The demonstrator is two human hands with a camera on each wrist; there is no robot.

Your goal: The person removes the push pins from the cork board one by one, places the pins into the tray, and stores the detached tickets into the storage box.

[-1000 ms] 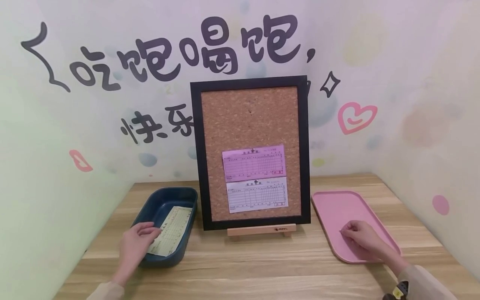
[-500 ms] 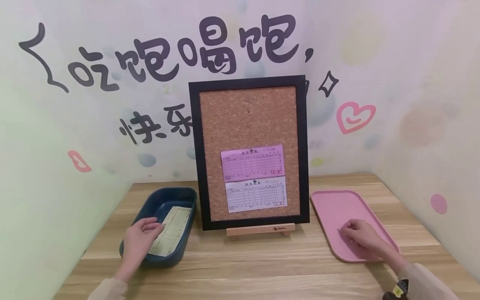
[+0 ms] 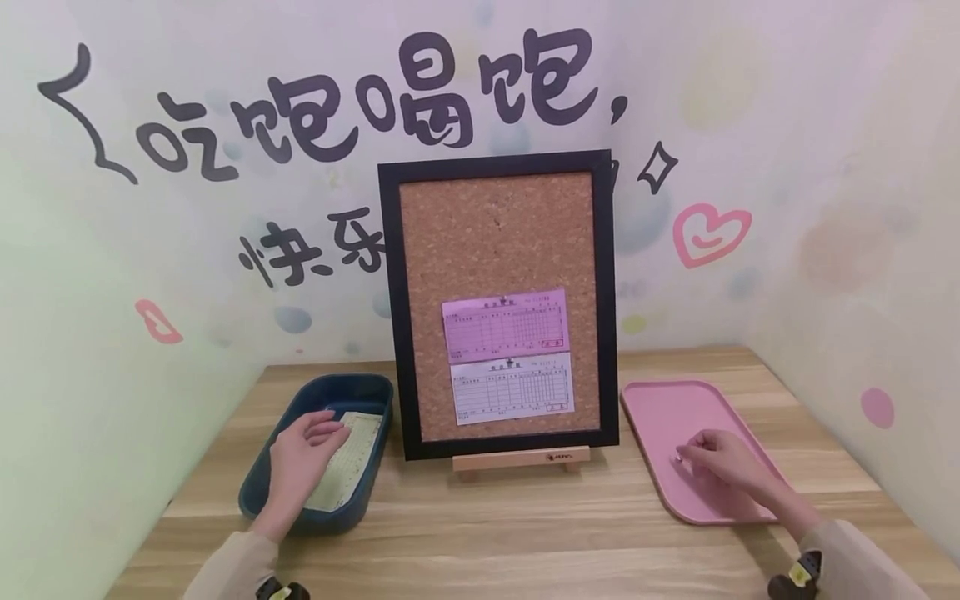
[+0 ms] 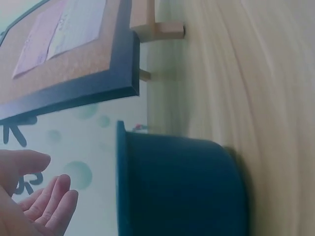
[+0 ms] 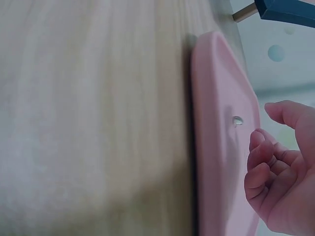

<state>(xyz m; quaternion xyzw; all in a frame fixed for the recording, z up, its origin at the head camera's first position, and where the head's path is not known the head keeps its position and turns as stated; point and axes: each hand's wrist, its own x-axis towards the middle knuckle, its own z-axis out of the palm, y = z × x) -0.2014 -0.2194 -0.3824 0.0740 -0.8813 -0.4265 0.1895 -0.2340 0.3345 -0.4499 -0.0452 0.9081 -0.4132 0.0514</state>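
Note:
Above the dark blue box (image 3: 251, 487) my left hand (image 3: 300, 458) hovers, holding nothing. Its thumb stands apart from the loosely bent fingers in the left wrist view. A pale yellow printed slip (image 3: 352, 458) lies in the box, partly hidden by that hand. My right hand (image 3: 723, 462) is over the pink tray (image 3: 667, 408), thumb and index finger apart. Just by its fingertips, a tiny shiny clear piece (image 5: 237, 120) shows against the tray; its kind is too small to tell. The other right fingers are curled in, with nothing seen in them.
A black-framed cork board (image 3: 498, 233) stands on a small wooden stand (image 3: 521, 458) between box and tray. A pink slip (image 3: 506, 325) and a white slip (image 3: 513, 390) are fixed low on it. Walls close in behind the wooden table (image 3: 480, 533).
My left hand has moved forward and right, farther over the box and slip. The right hand has shifted slightly forward, and the tiny shiny piece shows more clearly by its fingertips.

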